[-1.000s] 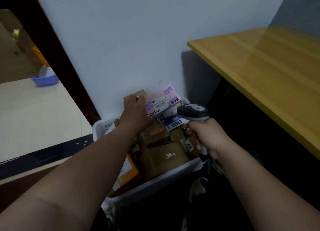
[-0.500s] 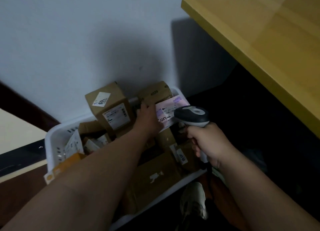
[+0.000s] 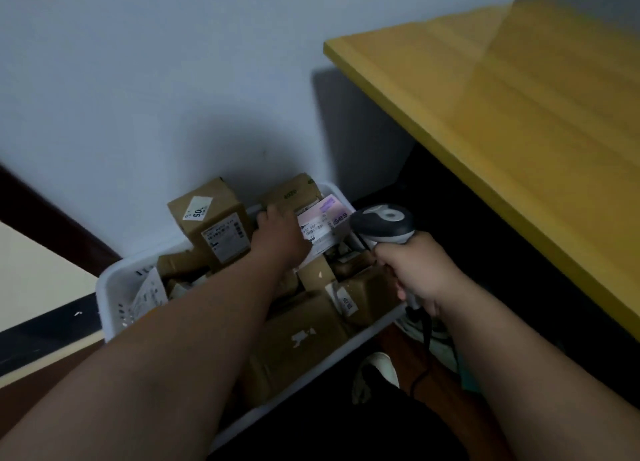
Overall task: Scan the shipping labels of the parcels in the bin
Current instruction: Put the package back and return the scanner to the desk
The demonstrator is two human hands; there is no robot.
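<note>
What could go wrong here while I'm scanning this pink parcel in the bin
The left hand covers the near edge of the pink parcel, so part of its label may be hidden and misread. The scanner in the right hand sits very near other labelled boxes, such as the brown box, so it might pick up the wrong barcode. The scanner's cable hangs by the white bin rim and could snag.
</note>
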